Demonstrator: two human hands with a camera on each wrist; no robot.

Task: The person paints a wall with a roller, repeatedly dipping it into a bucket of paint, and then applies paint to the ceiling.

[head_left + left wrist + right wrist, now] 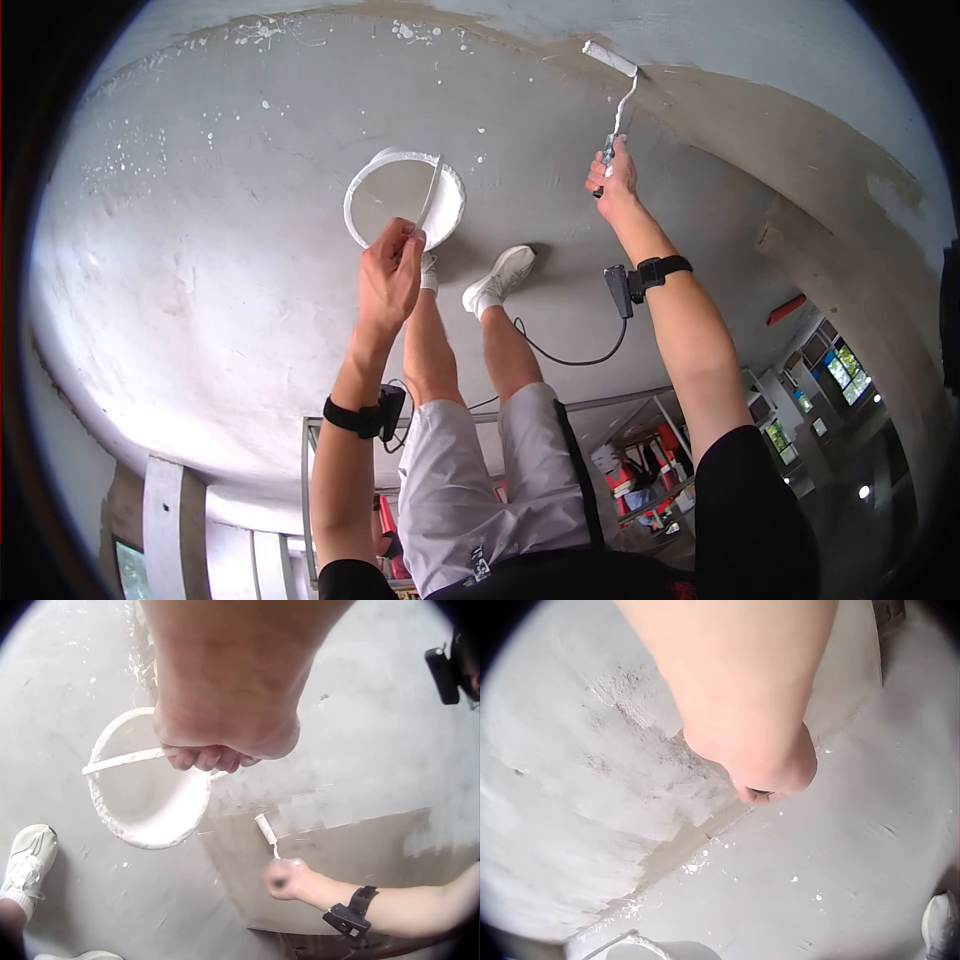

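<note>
Roller [610, 58] one, bucket [352, 200] one

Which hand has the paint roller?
The right hand: it grips the paint roller, raised to the surface. The left hand holds the paint bucket by its handle instead.

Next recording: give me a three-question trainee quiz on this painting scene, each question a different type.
1. True or false: the left hand has its grip on the handle of the white bucket.
2. Multiple choice: the right hand holds A) a brush, B) a paint roller, C) a scraper.
3. Fill in: the roller's head rests against the base of the ___.

Key: 1 true; 2 B; 3 wall.
</note>
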